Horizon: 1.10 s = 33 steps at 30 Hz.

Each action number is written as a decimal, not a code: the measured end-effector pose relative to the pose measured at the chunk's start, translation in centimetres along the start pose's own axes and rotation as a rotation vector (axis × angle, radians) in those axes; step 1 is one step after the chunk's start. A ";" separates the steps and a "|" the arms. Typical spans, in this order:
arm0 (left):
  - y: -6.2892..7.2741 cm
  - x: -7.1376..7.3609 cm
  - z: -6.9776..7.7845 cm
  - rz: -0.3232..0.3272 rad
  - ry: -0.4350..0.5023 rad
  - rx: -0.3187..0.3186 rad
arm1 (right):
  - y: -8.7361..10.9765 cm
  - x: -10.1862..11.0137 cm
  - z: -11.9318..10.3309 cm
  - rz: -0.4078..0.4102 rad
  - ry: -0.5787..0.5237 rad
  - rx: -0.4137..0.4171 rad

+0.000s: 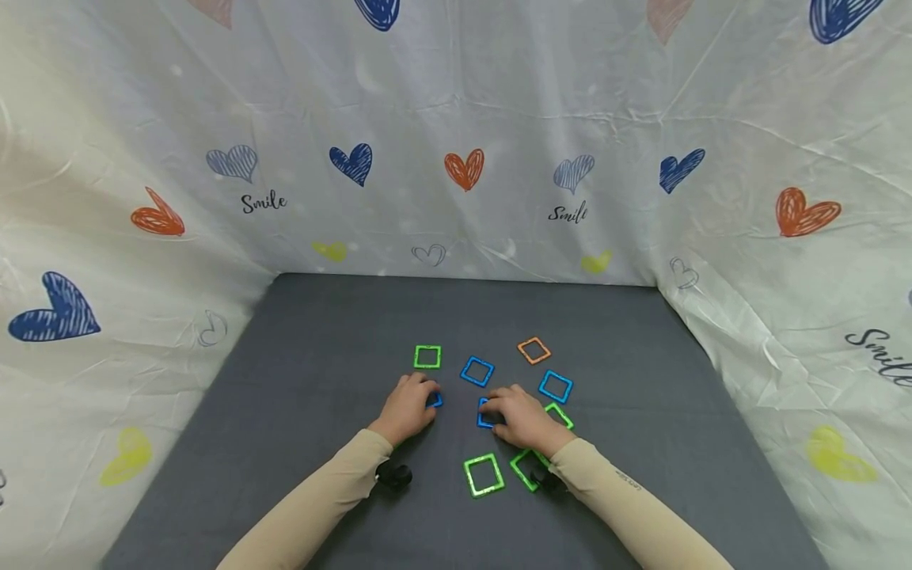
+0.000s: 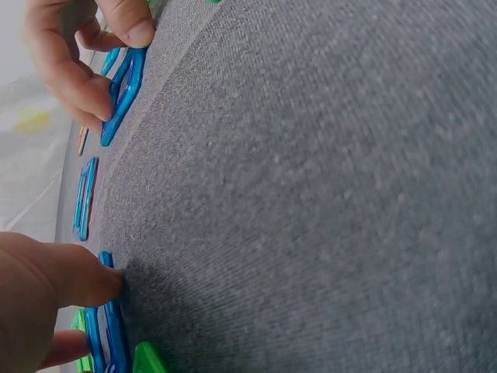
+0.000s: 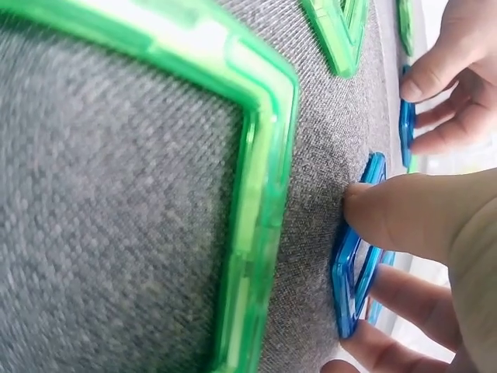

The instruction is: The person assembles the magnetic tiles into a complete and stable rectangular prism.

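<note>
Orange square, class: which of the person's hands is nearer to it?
Right. In the head view, the right hand is below the orange square; the left hand is farther away, below and well to its left.

Frames (image 3: 260, 186): smooth, glossy, translucent plastic; cloth (image 1: 321, 332): matt, finely woven, slightly rough; curtain (image 1: 513, 79): creased, faintly shiny, plastic or fabric unclear; sleeves (image 1: 313, 503): smooth, matt fabric

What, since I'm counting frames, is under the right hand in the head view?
A blue frame and a green frame partly show; the right hand hides their other parts and anything lying wholly beneath.
</note>
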<state>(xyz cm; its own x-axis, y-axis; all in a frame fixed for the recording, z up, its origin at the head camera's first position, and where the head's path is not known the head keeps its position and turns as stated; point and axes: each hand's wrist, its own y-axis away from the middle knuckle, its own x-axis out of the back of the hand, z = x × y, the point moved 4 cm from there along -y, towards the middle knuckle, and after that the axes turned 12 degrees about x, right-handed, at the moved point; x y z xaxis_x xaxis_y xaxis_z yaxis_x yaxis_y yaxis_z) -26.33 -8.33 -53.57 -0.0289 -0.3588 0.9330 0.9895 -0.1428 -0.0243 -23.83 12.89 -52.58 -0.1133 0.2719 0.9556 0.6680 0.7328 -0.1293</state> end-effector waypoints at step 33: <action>1.5 -1.6 4.3 0.002 0.035 -0.277 | 0.0 -0.3 0.3 0.007 -0.008 -0.006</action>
<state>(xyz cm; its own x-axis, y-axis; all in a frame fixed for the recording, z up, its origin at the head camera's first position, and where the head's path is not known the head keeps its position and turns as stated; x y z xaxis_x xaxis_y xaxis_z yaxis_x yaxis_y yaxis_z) -24.19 -3.98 -53.50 -0.0365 -0.3906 0.9198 0.9131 -0.3871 -0.1281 -24.04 12.99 -53.00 -0.1150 0.2822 0.9524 0.6733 0.7271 -0.1342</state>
